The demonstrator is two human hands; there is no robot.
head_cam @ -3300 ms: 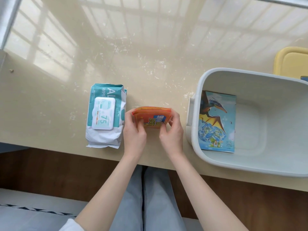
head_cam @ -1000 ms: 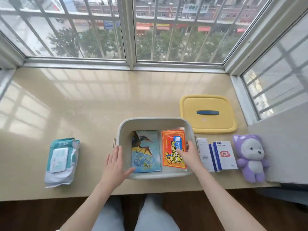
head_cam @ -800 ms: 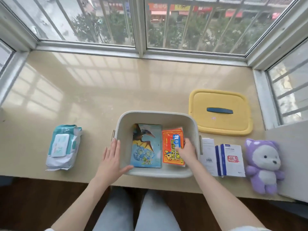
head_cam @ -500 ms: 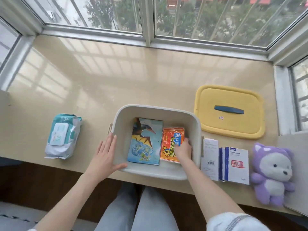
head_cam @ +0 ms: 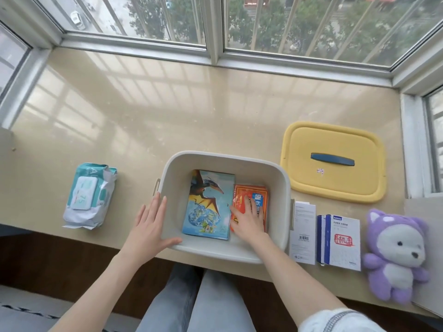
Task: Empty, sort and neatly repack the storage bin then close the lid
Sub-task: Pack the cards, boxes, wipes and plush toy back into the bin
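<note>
- The pale storage bin sits open at the near edge of the beige sill, right in front of the person.
- Left hand is spread flat against the bin's near-left corner, fingers splayed wide, thumb hooked over the near rim; it grips nothing.
- Right hand is down inside the bin, palm flat and fingers extended, pressing on the orange packets rather than closing around them.
- Those packets lie on the right side of the bin floor, just beside the dinosaur booklet, which lies flat on the left side.
- The yellow lid with its dark blue handle rests on the sill to the far right of the bin, off the bin entirely.
- Near right of the bin: a white leaflet, then blue-and-white boxes, then a purple plush toy at the end of the row.
- Well apart on the left lies a pack of wet wipes, flap side up.
</note>
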